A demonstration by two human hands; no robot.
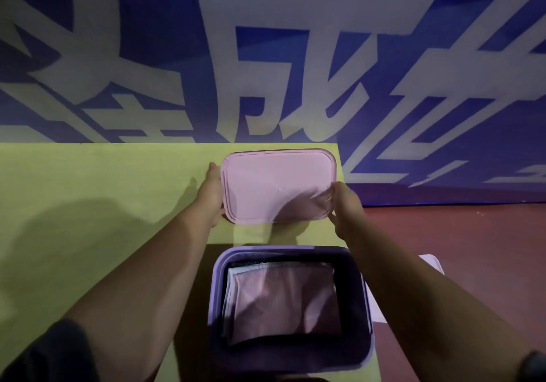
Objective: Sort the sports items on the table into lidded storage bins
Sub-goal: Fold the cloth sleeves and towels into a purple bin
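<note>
A pink rectangular lid point(274, 183) lies flat near the far right corner of the yellow-green table point(88, 192). My left hand point(211, 195) grips its left edge and my right hand point(345, 204) grips its right edge. Whether a bin sits beneath the lid is hidden. Closer to me stands an open purple bin point(218, 293) with no lid on it. Inside it lies a folded pink cloth point(283, 302) on top of a lighter folded item.
The table's right edge runs just past both bins; beyond it is red floor point(458, 248). A white object point(375, 307) shows partly behind the purple bin's right side. A blue wall with large white characters point(266, 56) rises behind the table.
</note>
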